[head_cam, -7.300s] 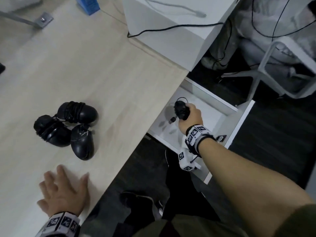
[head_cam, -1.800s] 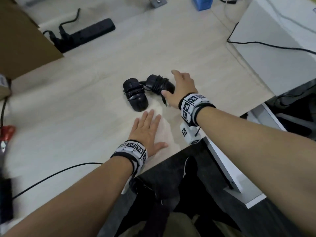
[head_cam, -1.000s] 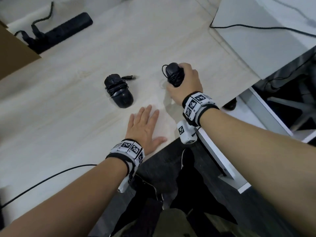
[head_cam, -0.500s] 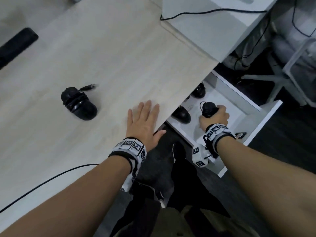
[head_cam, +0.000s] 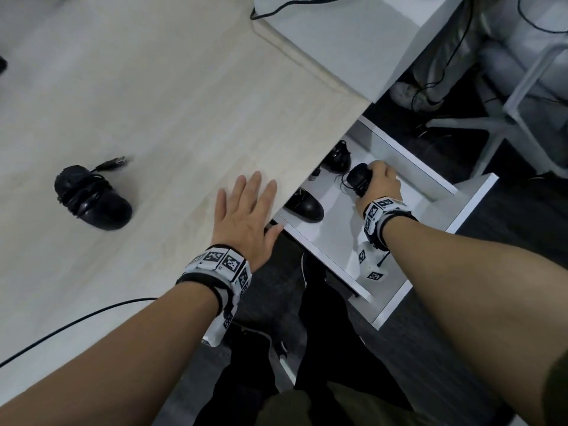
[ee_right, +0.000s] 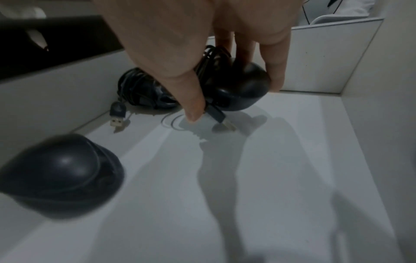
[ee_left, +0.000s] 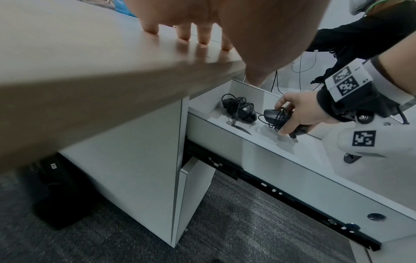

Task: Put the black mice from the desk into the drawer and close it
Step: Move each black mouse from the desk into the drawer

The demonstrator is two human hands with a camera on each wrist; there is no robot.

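Note:
My right hand (head_cam: 379, 182) grips a black mouse (head_cam: 358, 179) wrapped in its cable, held just above the floor of the open white drawer (head_cam: 473, 204). In the right wrist view thumb and fingers (ee_right: 193, 99) pinch that mouse (ee_right: 243, 85), its USB plug hanging down. Two more black mice lie in the drawer: one at the back (head_cam: 338, 159), one nearer the front (head_cam: 304, 206). One cable-wrapped mouse (head_cam: 92, 199) stays on the desk (head_cam: 153, 87) at the left. My left hand (head_cam: 242, 216) rests flat on the desk edge, fingers straight.
A white box (head_cam: 338, 41) with a black cable sits at the desk's far right. A thin black cable (head_cam: 76, 321) crosses the desk near me. White chair legs (head_cam: 507, 118) stand beyond the drawer. My legs are below the desk edge.
My right hand picked a mouse off the desk, carried it right and down into the drawer, and has lowered it further. The left hand stayed flat on the desk.

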